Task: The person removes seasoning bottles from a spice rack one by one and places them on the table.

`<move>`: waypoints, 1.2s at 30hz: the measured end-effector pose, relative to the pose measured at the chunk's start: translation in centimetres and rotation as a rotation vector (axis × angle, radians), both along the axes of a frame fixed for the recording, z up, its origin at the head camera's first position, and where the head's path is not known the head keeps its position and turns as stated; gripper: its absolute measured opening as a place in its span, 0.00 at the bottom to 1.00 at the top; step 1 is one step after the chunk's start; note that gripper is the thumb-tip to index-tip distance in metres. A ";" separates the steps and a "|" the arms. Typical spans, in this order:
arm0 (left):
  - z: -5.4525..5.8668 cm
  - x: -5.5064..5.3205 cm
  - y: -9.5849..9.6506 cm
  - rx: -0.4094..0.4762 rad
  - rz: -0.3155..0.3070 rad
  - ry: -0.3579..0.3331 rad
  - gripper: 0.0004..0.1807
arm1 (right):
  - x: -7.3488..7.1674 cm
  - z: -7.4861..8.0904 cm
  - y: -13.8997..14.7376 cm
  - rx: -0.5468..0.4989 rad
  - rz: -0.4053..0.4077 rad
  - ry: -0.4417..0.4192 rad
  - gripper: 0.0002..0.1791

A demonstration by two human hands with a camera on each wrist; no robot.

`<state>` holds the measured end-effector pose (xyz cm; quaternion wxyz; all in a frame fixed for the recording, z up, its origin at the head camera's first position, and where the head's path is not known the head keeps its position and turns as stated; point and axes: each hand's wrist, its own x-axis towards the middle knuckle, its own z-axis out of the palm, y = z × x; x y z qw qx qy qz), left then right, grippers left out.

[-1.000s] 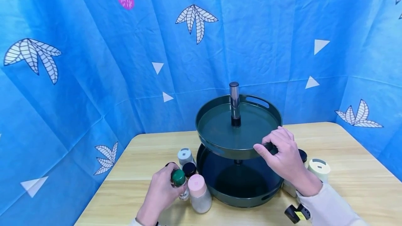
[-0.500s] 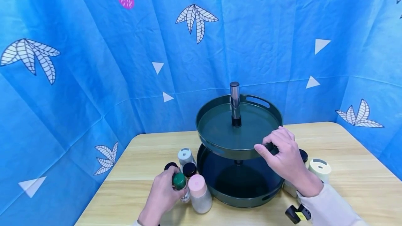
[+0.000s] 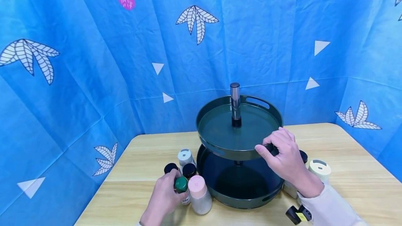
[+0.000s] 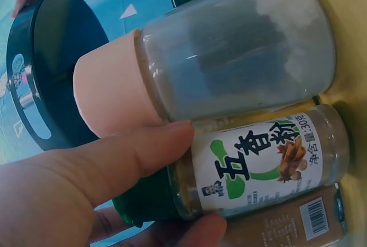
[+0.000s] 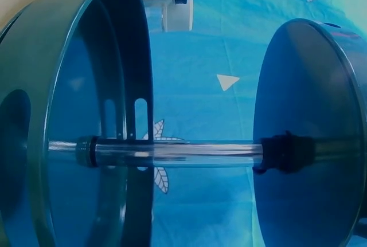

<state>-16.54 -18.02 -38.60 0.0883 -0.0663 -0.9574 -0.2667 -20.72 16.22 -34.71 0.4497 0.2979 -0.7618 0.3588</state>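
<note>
In the head view my left hand point(image 3: 164, 193) pinches a small spice jar by its green cap point(image 3: 181, 184). The left wrist view shows the thumb on one side of that spice jar point(image 4: 264, 169), fingertips on the other; its white label has Chinese lettering. Right beside it stands a jar with a pink lid point(image 3: 197, 187), holding white contents. My right hand point(image 3: 284, 159) grips the near right rim of the upper tray point(image 3: 216, 132) of a dark green two-tier stand. The lower tray point(image 3: 238, 184) sits beneath, joined by a metal post point(image 5: 212, 152). The right wrist view does not show the hand.
Behind the green cap stand two black-capped jars point(image 3: 189, 170) and a jar with a pale grey lid point(image 3: 185, 155). Right of the stand, a cream-lidded jar point(image 3: 319, 168) and another black-capped one are partly hidden by my right arm. A blue patterned cloth point(image 3: 267, 44) hangs behind the table.
My left hand and the green-capped spice jar have shifted slightly toward me and to the right, uncovering more of the black cap behind. The right hand and the stand have stayed put.
</note>
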 end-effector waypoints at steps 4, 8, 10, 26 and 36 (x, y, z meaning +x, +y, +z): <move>-0.3 -0.1 -0.1 -0.009 -0.002 0.009 0.27 | 0.0 0.0 0.0 0.002 -0.004 0.003 0.27; -0.4 -0.1 -0.2 -0.007 0.012 -0.003 0.27 | 0.1 0.0 0.0 0.007 -0.005 0.002 0.27; -0.5 -0.1 -0.2 -0.008 0.018 -0.007 0.28 | 0.1 0.0 0.0 0.008 -0.007 0.001 0.27; -0.4 -0.2 -0.4 -0.004 0.038 -0.049 0.28 | 0.0 -0.1 -0.3 0.017 0.003 0.006 0.26; -0.2 0.1 -0.6 0.008 0.024 -0.052 0.28 | 0.1 -0.1 -0.1 -0.001 0.016 0.017 0.24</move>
